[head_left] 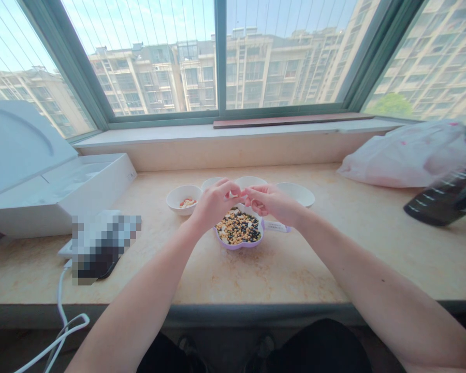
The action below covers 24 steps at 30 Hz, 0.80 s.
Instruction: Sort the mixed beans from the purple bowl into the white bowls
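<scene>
The left hand (216, 201) and the right hand (275, 202) meet at their fingertips just above the purple-edged dish (236, 247), which sits on the counter (256, 285) full of mixed beans (239, 229). The left thumb and forefinger bend toward each other; the right hand's lower fingers curl inward. Whether either pinch is fully closed, or grips something small, I cannot tell. Behind the left hand's outer side stands a white bowl (173, 199) with a few pieces inside
</scene>
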Tool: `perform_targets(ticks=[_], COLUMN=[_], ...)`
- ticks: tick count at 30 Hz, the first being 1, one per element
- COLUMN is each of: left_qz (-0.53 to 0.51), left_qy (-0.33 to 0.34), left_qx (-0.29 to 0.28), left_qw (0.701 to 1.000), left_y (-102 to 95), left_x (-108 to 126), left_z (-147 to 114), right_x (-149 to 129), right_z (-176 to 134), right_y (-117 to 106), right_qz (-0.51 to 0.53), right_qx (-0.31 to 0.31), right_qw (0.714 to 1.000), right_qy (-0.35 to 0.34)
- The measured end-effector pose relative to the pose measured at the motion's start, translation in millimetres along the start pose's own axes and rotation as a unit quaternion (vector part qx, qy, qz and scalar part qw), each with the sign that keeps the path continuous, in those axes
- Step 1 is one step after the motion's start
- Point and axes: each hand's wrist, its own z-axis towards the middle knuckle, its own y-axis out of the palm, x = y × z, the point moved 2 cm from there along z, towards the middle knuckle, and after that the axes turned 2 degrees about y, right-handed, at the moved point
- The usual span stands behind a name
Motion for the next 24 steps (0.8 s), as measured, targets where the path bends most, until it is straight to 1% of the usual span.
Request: perform_targets(ticks=[2, 4, 9, 13, 16, 18, 19, 20, 22, 24], left_qz=[0.012, 0.02, 0.021, 0.023, 0.019, 0.017, 0.02, 0.027, 0.048, 0.068], left_qy=[0.006, 0.012, 0.028, 0.028, 0.017, 0.006, 0.001, -0.004, -0.019, -0.035], left_qx=[-0.007, -0.013, -0.028, -0.044, -0.062, -0.065, -0.061, -0.054, -0.036, -0.027], left_qw=[1.0, 1.0, 0.999, 0.998, 0.998, 0.998, 0.998, 0.998, 0.998, 0.997], left_y=[0.3, 0.4, 1.3, 2.9, 3.9, 3.4, 2.6, 1.4, -1.3, -3.5], left_x=[-0.5, -0.9, -2.8, -3.6, -3.8, -4.1, -4.5, -4.9, -6.2, -7.7], left_z=[-0.4, -0.6, -1.0, -1.4, -1.7, -1.9, -1.8, -1.6, -1.1, -0.5], right_x=[0.0, 0.2, 1.0, 2.6, 4.8, 5.5, 5.5, 5.2, 4.5, 3.9], right_z=[-1.0, -1.6, -1.2, -0.3, 1.0, 2.1, 2.4, 2.5, 1.8, 0.6], right_y=[1.6, 2.5, 2.8, 2.6, 1.8, -0.3, -2.0, -4.0, -8.0, -11.2], right_qz=[0.006, -0.006, -0.032, -0.029, -0.052, -0.083, -0.108, -0.137, -0.198, -0.242], right_qx=[-0.024, -0.034, -0.028, -0.03, -0.02, 0.016, 0.046, 0.082, 0.152, 0.202], right_qw=[1.0, 0.999, 0.999, 0.999, 0.998, 0.996, 0.991, 0.983, 0.958, 0.934], right_qy=[-0.005, -0.003, -0.001, -0.008, -0.007, -0.035, -0.061, -0.091, -0.142, -0.171])
